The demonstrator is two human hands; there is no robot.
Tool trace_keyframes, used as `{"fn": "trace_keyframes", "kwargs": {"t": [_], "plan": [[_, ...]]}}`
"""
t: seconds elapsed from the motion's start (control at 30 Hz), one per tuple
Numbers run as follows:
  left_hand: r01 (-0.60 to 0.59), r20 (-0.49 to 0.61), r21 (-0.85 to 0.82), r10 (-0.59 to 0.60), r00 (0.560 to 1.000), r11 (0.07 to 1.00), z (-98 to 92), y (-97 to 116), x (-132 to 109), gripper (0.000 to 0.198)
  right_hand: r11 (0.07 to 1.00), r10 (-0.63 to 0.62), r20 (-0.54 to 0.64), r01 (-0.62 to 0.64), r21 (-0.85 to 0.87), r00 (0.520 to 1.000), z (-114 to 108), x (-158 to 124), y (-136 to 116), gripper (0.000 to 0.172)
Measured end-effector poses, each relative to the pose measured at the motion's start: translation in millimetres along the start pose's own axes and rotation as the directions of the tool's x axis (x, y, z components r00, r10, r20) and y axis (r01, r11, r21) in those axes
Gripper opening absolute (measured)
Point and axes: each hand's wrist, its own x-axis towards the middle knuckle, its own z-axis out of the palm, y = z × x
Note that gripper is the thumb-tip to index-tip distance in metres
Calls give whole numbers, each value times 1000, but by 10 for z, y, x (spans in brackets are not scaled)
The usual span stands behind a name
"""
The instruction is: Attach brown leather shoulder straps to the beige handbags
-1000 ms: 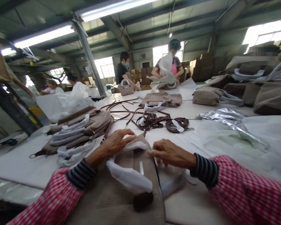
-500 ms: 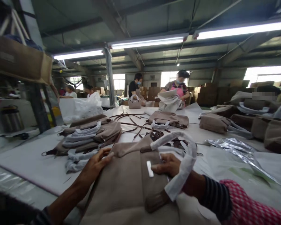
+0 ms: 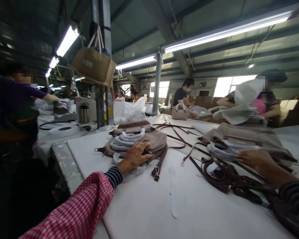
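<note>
My left hand (image 3: 134, 157) lies on a stack of taupe bags (image 3: 155, 139), its fingers curled over the edge of the top bag, beside the white-wrapped handles (image 3: 127, 141). My right hand (image 3: 254, 159), blurred, reaches out flat with fingers stretched over a heap of dark brown straps (image 3: 226, 177). Its fingertips are close to the wrapped handles of another taupe bag (image 3: 244, 136). Both sleeves are red check with striped cuffs. A loose white strip (image 3: 173, 192) lies on the white table (image 3: 144, 212) between my hands.
A person in purple (image 3: 12, 106) stands at the left by a second table holding a steel flask (image 3: 84, 113). Other people work at the far end, near an upright small bag (image 3: 179, 113). A brown bag (image 3: 93, 66) hangs from a pillar. More straps (image 3: 176, 132) trail across the table.
My view has swung left. The bag I held in front of me is gone from there. My left hand moved onto the bag stack and my right hand went out over the straps.
</note>
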Motion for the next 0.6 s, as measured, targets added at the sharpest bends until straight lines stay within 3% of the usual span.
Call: {"fn": "trace_keyframes", "kwargs": {"t": [0.13,0.2,0.23,0.33,0.43,0.47,0.53,0.6], "plan": [[-12,-3,83,12,1000,996,5,24,101,39,994,69,84,-62,-88,994,681,-73,139,12],[13,-26,119,-10,1000,993,-73,-8,186,31,988,-26,192,54,-143,981,1053,-189,21,16],[43,-55,143,-35,998,989,-120,-45,234,32,970,-124,260,172,-173,958,1233,-291,-69,20],[171,-159,225,-137,978,959,-228,-226,361,35,835,-402,433,517,-188,807,1718,-783,-338,33],[257,-166,276,-218,962,926,-243,-410,424,31,684,-491,701,728,-57,517,2058,-1384,-440,34],[274,-164,282,-235,958,919,-242,-447,435,27,641,-488,753,767,-34,442,2129,-1548,-429,30],[304,-190,281,-258,947,910,-273,-456,461,24,607,-458,788,792,-60,411,2211,-1765,-368,24],[333,-252,263,-269,930,905,-385,-357,502,27,609,-435,786,786,-103,440,2239,-1830,-301,22]]}}
